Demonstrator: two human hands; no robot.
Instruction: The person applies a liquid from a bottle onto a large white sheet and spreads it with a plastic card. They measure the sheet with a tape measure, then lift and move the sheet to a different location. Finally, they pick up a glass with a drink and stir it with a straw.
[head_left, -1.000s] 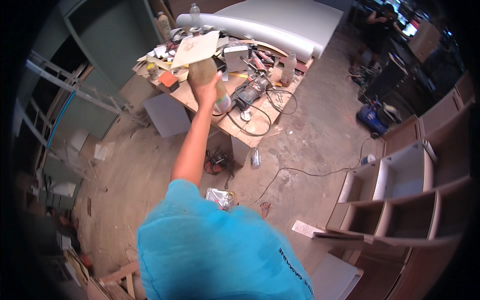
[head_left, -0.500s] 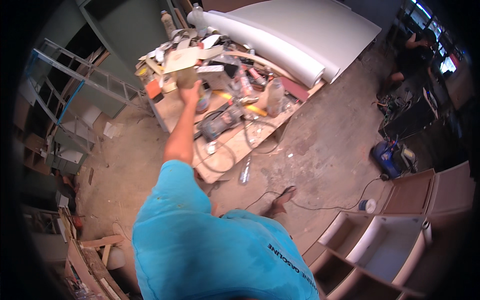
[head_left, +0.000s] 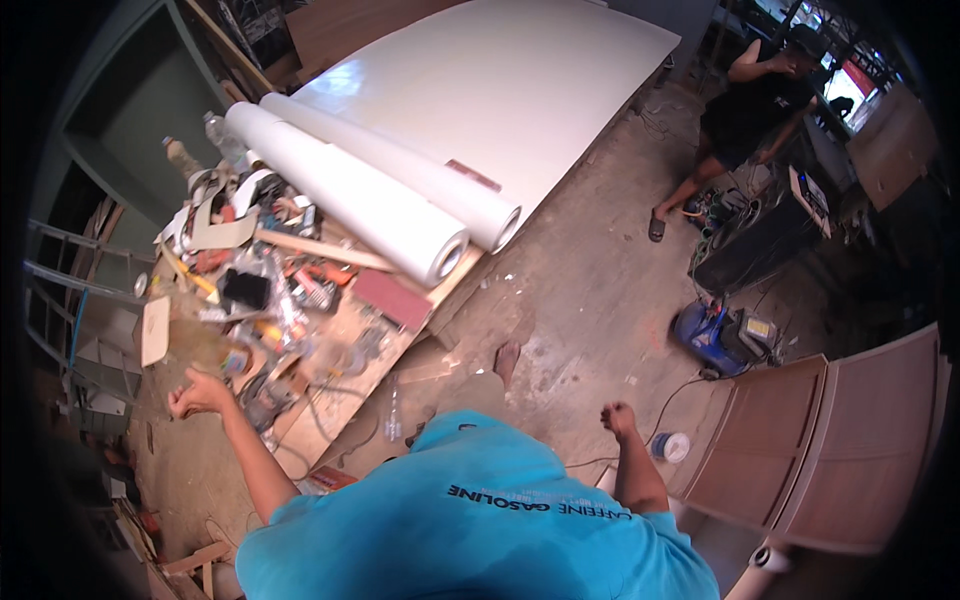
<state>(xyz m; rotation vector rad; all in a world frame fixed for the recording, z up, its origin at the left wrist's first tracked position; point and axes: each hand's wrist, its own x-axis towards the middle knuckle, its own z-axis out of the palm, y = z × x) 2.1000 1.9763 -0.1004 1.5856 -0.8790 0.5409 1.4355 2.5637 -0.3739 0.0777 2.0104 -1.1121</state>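
My left hand [head_left: 199, 394] is off the near left corner of the cluttered workbench [head_left: 318, 412], its fingers curled and nothing seen in them. Just beyond it, a blurred yellowish container [head_left: 203, 342] stands beside a small pale board [head_left: 155, 331]. The corded power tool [head_left: 268, 398] on the bench is to the right of this hand. My right hand [head_left: 618, 418] hangs over the floor at the right, closed in a loose fist with nothing showing in it. The nearest thing to it is a white round tub [head_left: 671, 446].
Two white rolls [head_left: 350, 190] lie across the bench beside a large white sheet [head_left: 500, 75]. A blue machine [head_left: 712, 338] stands on the floor with a cable. Brown cabinet panels [head_left: 760, 445] are at the right. Another person [head_left: 750, 120] stands at the back right.
My left hand has come away from the yellowish container and drawn back from the bench. My right hand has come into view. The view has turned, so the bench sits further left.
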